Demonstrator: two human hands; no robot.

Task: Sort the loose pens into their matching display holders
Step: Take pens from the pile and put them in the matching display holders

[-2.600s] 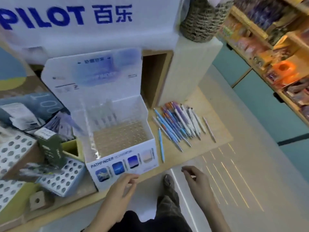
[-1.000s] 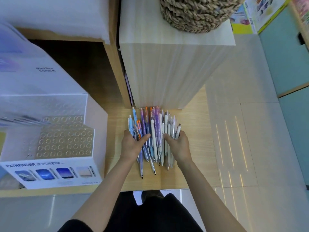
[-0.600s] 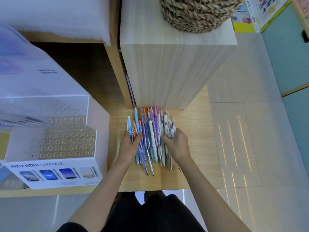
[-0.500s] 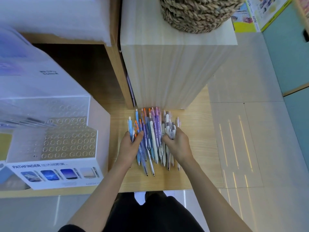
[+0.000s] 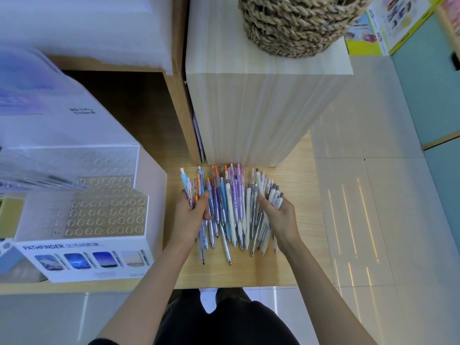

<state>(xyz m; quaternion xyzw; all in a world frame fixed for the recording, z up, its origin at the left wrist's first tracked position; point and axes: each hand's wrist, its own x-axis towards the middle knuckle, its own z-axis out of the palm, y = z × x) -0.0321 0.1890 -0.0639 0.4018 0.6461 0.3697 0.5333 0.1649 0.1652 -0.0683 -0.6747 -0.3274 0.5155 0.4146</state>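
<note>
Our left hand (image 5: 190, 216), left of centre in the frame, curls its fingers and thumb round a few blue and orange pens (image 5: 184, 181) at the left edge of the pile. At the far left we see the white PATHFINDER display holder (image 5: 84, 260), its tiers of round holes facing up. It stands on the wooden counter (image 5: 249, 272) just beside that hand. At centre the loose pens (image 5: 230, 210) lie side by side on the counter, tips toward the lower edge of the frame and caps close to the foot of a pale wooden block (image 5: 254, 113). A woven basket (image 5: 298, 23) sits on the block at the top of the frame. Right of centre, our right hand (image 5: 280, 219) grips a bunch of white pens (image 5: 273, 195) with grey caps at the pile's right edge. Pale floor tiles (image 5: 373, 195) fill the right side.
</note>
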